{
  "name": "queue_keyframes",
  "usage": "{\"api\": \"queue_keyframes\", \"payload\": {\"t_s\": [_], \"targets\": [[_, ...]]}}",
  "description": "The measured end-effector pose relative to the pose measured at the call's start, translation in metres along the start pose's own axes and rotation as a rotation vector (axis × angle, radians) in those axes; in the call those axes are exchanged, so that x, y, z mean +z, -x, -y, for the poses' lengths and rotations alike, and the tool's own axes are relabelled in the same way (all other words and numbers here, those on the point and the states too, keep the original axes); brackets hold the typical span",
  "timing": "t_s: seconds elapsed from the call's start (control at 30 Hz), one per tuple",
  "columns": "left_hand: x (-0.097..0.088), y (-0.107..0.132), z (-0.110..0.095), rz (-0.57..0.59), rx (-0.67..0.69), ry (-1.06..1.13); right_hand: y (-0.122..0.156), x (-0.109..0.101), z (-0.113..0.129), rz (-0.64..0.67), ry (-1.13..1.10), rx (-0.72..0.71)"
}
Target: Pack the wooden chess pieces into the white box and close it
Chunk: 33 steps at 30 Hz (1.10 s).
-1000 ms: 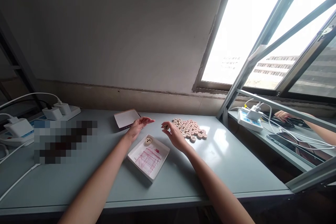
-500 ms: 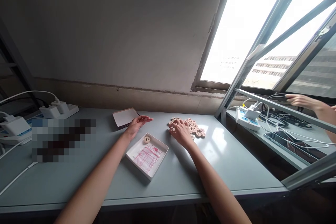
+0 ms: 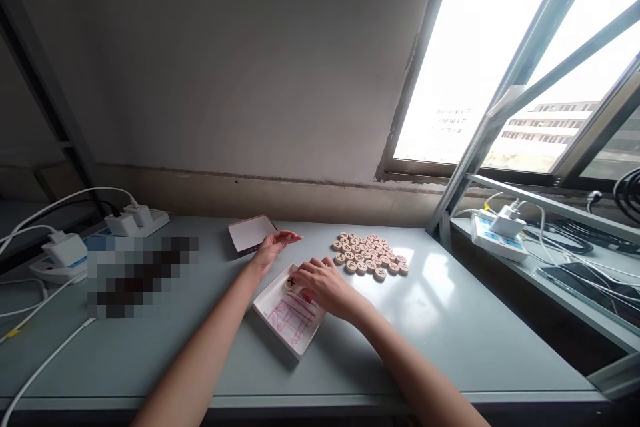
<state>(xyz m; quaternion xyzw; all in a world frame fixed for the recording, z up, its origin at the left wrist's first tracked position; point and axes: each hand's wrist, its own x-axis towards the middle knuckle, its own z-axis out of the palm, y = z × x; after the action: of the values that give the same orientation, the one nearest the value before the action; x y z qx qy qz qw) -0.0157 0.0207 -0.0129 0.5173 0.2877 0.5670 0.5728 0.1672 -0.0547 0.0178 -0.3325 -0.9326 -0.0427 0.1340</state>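
Observation:
A shallow white box (image 3: pixel 280 330) with a red-lined sheet inside lies on the grey table (image 3: pixel 450 340). My right hand (image 3: pixel 320 283) reaches over its far corner, fingers curled down around a round wooden chess piece (image 3: pixel 291 282) inside the box. My left hand (image 3: pixel 275 245) rests just beyond the box, fingers loosely spread and holding nothing. A cluster of several round wooden chess pieces (image 3: pixel 369 255) lies flat to the right of the box.
The box's lid (image 3: pixel 251 232) lies behind my left hand. Power strips with white chargers and cables (image 3: pixel 135 219) sit at the far left. A second table (image 3: pixel 550 273) at the right carries a power strip (image 3: pixel 499 233), cables and a phone. A window frame stands between them.
My right hand left the cluster of pieces and came left over the white box. The left hand stayed put. The other person's hand at the right table is out of view.

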Motion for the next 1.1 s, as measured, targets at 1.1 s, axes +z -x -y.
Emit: {"api": "queue_keyframes", "payload": {"t_s": [1.1], "targets": [[-0.005,0.001,-0.009,-0.124,-0.107,-0.075,0.033,-0.016,-0.078,0.026,-0.031,0.323]]}}
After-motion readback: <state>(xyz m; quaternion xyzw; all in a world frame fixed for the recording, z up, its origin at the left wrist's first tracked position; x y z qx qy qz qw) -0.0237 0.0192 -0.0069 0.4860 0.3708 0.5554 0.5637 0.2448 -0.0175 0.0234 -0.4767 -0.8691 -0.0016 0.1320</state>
